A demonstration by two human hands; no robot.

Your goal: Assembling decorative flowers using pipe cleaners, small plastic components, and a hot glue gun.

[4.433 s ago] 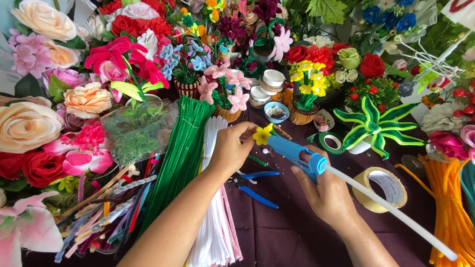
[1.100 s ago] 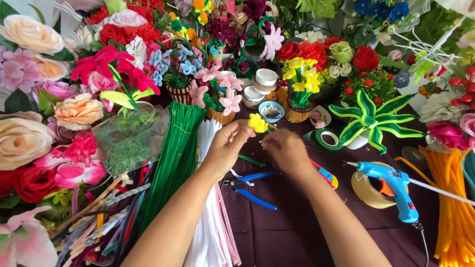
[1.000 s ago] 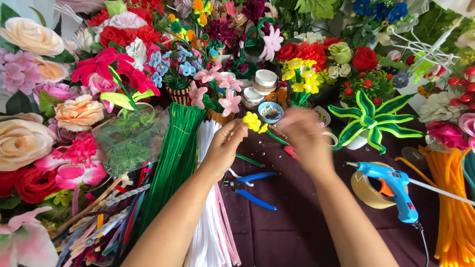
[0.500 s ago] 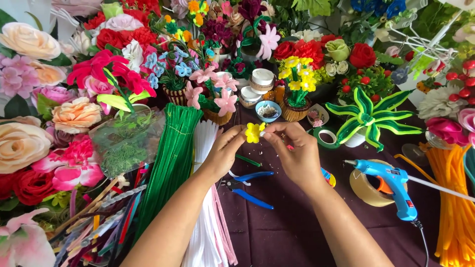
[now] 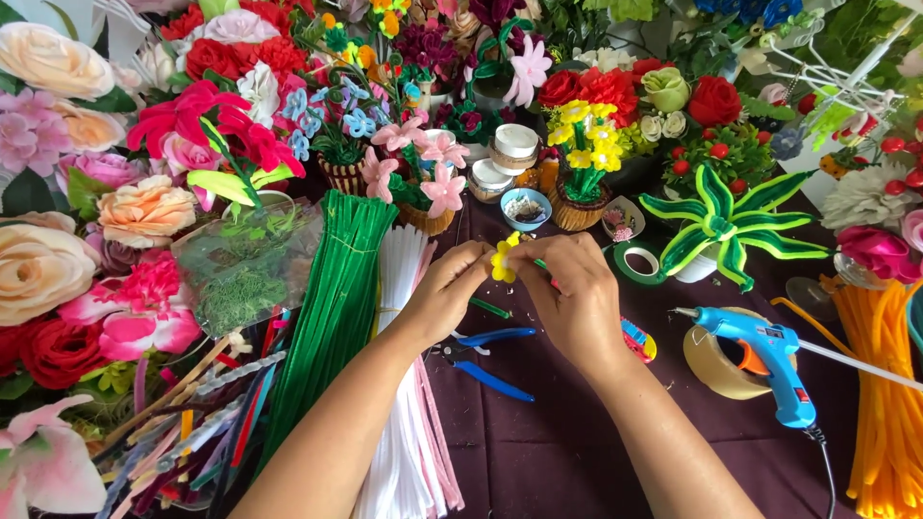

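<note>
yellow flower [image 5: 504, 259] | pinched between both hands: left hand [image 5: 447, 291], right hand [image 5: 565, 293]

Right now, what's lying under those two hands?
Under the left hand and right hand, blue-handled pliers lie on the dark cloth. The plier jaws are covered by the hands, which hold a yellow flower.

Your fingers hide most of the yellow flower [image 5: 504, 261]; its stem can't be seen; orange stems [image 5: 880, 384] cut off at right edge.
</note>
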